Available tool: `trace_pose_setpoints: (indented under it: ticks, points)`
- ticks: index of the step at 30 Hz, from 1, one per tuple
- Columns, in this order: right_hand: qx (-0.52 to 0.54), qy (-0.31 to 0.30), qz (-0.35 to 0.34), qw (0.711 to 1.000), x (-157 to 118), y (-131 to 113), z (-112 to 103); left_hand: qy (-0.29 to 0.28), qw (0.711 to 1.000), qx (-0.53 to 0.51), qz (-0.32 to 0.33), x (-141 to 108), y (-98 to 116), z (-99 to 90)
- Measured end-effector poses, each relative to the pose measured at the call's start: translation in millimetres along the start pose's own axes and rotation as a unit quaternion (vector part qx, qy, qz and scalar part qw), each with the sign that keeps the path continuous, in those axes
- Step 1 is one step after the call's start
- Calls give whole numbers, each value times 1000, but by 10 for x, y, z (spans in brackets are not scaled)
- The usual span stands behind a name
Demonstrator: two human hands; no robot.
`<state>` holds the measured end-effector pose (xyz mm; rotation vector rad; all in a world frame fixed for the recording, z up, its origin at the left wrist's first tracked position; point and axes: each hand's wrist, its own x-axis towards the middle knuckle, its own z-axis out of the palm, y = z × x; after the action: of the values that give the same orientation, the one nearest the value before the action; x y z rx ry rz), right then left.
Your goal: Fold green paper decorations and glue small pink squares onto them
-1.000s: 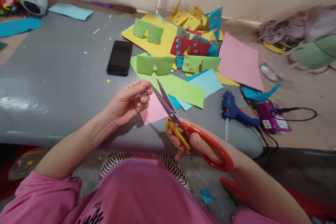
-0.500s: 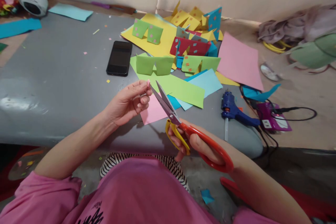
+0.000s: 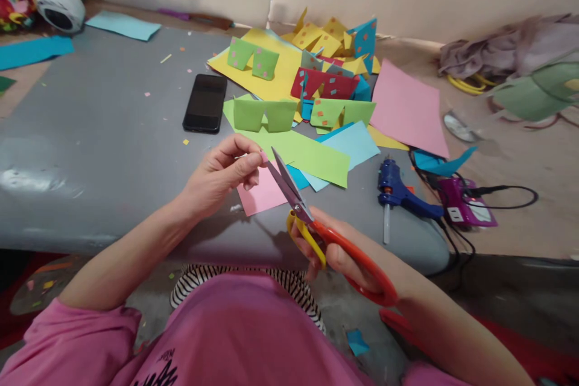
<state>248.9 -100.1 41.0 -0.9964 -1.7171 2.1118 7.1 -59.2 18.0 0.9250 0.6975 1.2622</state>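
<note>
Between thumb and fingertips, my left hand (image 3: 228,170) pinches a tiny strip of pink paper (image 3: 264,158). My right hand (image 3: 332,241) is wrapped around the red and yellow handles of a pair of scissors (image 3: 292,193). The blades are parted, with their tips close to the pink strip. Below them a larger pink sheet (image 3: 262,192) lies on the grey table, next to a light green strip (image 3: 312,154). Behind my hands stand plain green paper glasses (image 3: 280,116) and green glasses with pink dots (image 3: 265,63).
A black phone (image 3: 205,102) lies to the left. More paper glasses (image 3: 328,84) are heaped at the back over a yellow sheet (image 3: 221,60). To the right are a pink sheet (image 3: 407,108), a blue glue gun (image 3: 398,190) and a purple power strip (image 3: 468,205) with cables.
My left hand has turned and shifted slightly, and its fingers now hold the pink strip nearer the blades. The scissors have barely moved; their blades remain apart.
</note>
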Motion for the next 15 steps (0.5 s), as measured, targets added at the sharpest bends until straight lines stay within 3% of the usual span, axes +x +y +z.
trace_pose_setpoints:
  ticks: [5,9,11,15]
  points:
    - [10,56,46,997,-67,142,34,-17,998,42,34,-4,-34,-21]
    - [35,88,36,995,-116,73,17,-2,999,-21,-40,12,-27,-28]
    - [-33,147,30,988,-109,-22,-1,4,992,-84,-90,17,3,-18]
    - [-222,265,50,937,-61,-147,-10,-5,979,-152,-133,20,67,13]
